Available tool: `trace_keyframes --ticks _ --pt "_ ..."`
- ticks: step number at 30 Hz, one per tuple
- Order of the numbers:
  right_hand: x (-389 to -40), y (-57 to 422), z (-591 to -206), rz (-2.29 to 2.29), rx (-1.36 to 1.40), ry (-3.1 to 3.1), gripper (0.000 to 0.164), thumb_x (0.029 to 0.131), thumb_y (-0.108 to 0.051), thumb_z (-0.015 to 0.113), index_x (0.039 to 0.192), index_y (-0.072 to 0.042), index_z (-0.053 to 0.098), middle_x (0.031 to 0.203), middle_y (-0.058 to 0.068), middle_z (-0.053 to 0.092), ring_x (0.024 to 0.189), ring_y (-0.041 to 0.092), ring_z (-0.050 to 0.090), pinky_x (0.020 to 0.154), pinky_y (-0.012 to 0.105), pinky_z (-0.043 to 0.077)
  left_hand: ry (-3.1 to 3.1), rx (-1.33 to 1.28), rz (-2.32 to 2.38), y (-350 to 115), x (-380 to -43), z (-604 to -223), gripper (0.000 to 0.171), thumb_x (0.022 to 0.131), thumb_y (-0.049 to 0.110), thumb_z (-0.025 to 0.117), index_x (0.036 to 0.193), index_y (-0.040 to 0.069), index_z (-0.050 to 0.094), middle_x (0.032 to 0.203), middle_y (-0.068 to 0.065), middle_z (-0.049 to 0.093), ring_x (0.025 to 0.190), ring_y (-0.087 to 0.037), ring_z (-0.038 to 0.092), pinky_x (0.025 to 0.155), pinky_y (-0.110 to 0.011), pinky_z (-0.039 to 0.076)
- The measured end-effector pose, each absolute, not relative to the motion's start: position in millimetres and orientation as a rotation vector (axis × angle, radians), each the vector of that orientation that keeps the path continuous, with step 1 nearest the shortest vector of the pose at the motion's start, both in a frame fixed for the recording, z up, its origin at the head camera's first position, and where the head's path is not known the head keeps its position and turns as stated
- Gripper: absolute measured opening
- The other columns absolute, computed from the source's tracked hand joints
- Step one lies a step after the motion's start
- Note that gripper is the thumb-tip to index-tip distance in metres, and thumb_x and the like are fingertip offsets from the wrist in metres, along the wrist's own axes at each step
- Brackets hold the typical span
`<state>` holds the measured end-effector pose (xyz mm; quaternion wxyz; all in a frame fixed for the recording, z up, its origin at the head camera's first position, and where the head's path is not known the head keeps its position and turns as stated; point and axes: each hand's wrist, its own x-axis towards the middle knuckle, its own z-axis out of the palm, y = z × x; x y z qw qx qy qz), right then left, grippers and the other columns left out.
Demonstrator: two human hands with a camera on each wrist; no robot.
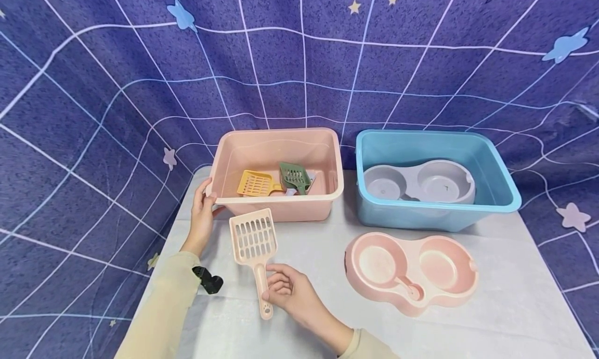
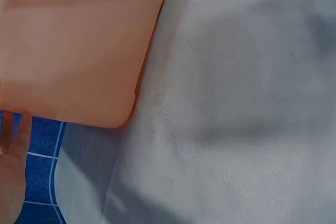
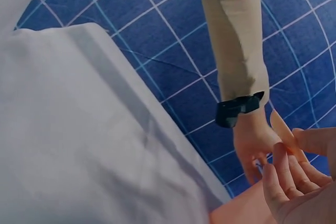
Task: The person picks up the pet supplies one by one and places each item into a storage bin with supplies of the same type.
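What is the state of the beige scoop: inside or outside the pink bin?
Outside: the right grip holds the beige scoop in front of the pink bin.

A pale-peach slotted plastic scoop [image 1: 257, 259] has a paw pattern on its handle [image 1: 260, 284]. I see a dusty-pink rectangular plastic tub [image 1: 297, 210], a yellow slotted scoop [image 1: 256, 183], a dark-green slotted scoop [image 1: 295, 177], a sky-blue rectangular tub [image 1: 416, 216], a lilac-grey double bowl [image 1: 411, 179] and a pale-pink double bowl [image 1: 414, 260]. The violet-blue fabric backdrop [image 1: 281, 60] bears pale gridlines and stars [image 1: 182, 16].

a grey double bowl [image 1: 412, 179] sits in a blue tub [image 1: 412, 216] — starry curtain [image 1: 323, 62] behind.
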<state>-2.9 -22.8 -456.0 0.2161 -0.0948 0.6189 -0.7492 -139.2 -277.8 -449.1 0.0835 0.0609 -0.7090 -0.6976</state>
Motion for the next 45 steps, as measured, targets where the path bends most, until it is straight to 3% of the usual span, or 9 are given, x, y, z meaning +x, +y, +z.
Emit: trace_keyframes --ticks 16,24,36,41,45 --pt "-23 -18 -433 -2.015 -0.387 1.894 0.048 0.086 0.001 0.073 0.131 0.003 0.057 0.102 0.008 0.068 0.087 0.009 0.062 0.079 0.02 0.05 -2.119 0.216 -2.062 -275 -139 -447 0.05 0.105 0.01 0.032 0.155 0.008 0.024 0.149 -0.019 0.033 0.108 -0.009 0.05 0.106 -0.06 0.034" --pt "-35 -21 -424 -2.039 -0.425 1.932 0.048 0.085 0.004 0.072 0.131 0.001 0.058 0.102 0.009 0.069 0.087 0.008 0.062 0.08 0.021 0.05 -2.124 0.215 -2.058 -275 -140 -448 0.051 0.105 0.011 0.033 0.155 0.009 0.025 0.15 -0.021 0.032 0.117 -0.016 0.047 0.107 -0.057 0.035" --pt "-51 -23 -414 -2.071 -0.449 1.924 0.05 0.086 0.005 0.071 0.133 0.003 0.057 0.105 0.016 0.068 0.086 0.009 0.06 0.079 0.02 0.05 -2.137 0.214 -2.047 -275 -141 -449 0.051 0.105 0.012 0.033 0.156 0.01 0.025 0.15 -0.02 0.034 0.113 -0.016 0.05 0.106 -0.057 0.036" --pt "-58 -24 -410 -2.08 -0.451 1.943 0.049 0.086 0.004 0.071 0.133 0.002 0.058 0.105 0.017 0.068 0.087 0.01 0.06 0.079 0.02 0.05 -2.113 0.189 -2.065 -274 -141 -450 0.051 0.105 0.011 0.032 0.156 0.008 0.024 0.15 -0.019 0.033 0.122 -0.031 0.046 0.106 -0.059 0.035" --pt "-63 -26 -410 -2.094 -0.45 1.942 0.048 0.086 0.005 0.07 0.133 0.002 0.057 0.106 0.017 0.068 0.087 0.009 0.06 0.08 0.02 0.05 -2.115 0.191 -2.067 -274 -140 -450 0.051 0.106 0.012 0.032 0.156 0.009 0.023 0.152 -0.019 0.031 0.12 -0.026 0.047 0.106 -0.058 0.034"
